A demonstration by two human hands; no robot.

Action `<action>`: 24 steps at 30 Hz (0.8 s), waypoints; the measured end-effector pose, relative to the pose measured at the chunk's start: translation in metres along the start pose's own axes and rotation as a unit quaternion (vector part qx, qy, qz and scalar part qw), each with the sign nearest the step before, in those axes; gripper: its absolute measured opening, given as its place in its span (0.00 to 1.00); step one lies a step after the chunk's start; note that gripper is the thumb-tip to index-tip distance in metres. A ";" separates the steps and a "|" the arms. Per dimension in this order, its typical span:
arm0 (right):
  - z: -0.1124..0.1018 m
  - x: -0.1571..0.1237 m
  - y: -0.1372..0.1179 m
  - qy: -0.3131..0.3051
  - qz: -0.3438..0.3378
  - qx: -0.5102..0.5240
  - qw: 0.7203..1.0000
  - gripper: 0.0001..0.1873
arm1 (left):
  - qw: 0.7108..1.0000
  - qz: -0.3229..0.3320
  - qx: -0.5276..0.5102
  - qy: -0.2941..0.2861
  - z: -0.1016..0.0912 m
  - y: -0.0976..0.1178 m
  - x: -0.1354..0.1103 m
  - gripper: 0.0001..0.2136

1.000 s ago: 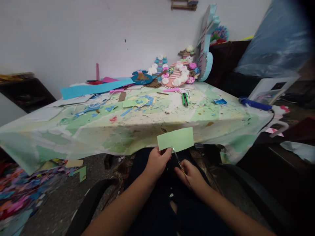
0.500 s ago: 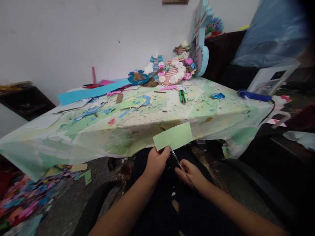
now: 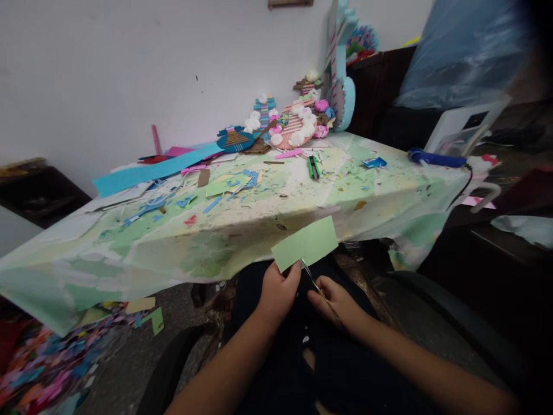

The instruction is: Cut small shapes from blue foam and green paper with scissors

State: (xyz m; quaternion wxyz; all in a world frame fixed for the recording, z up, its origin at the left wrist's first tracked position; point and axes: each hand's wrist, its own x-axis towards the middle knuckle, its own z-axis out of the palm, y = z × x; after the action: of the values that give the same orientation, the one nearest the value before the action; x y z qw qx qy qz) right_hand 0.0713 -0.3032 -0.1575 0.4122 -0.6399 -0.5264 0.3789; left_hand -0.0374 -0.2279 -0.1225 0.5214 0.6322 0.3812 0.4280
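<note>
Above my lap, a pale green strip of paper [image 3: 307,242] is pinched at its lower edge by my left hand [image 3: 279,288], thumb on the near side. My right hand [image 3: 334,301] is closed around a pair of scissors [image 3: 311,278], whose handles are mostly hidden by the fingers. The scissor blades point up and left, and their tips meet the paper's lower edge close to my left thumb. Whether the blades are parted is too small to tell.
Ahead stands a table with a green and white cloth [image 3: 242,230]. On it lie a green utility knife [image 3: 313,168], a blue glue gun [image 3: 438,158], a long blue strip [image 3: 155,171], paper scraps and several decorated craft pieces. Colourful scraps [image 3: 47,357] cover the floor at left.
The view has shifted slightly, so the table and its things sit further left. The green paper has tilted a little, its left end lower. Both hands keep their hold.
</note>
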 end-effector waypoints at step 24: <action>0.002 0.002 0.005 0.000 0.004 -0.001 1.000 0.14 | 0.994 -0.072 -0.082 0.031 0.003 0.000 0.002 0.09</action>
State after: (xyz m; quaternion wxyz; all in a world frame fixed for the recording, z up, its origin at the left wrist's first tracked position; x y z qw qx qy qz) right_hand 0.0714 -0.3013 -0.1634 0.4100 -0.6422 -0.5246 0.3799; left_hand -0.0344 -0.2274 -0.1222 0.5889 0.5443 0.4056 0.4387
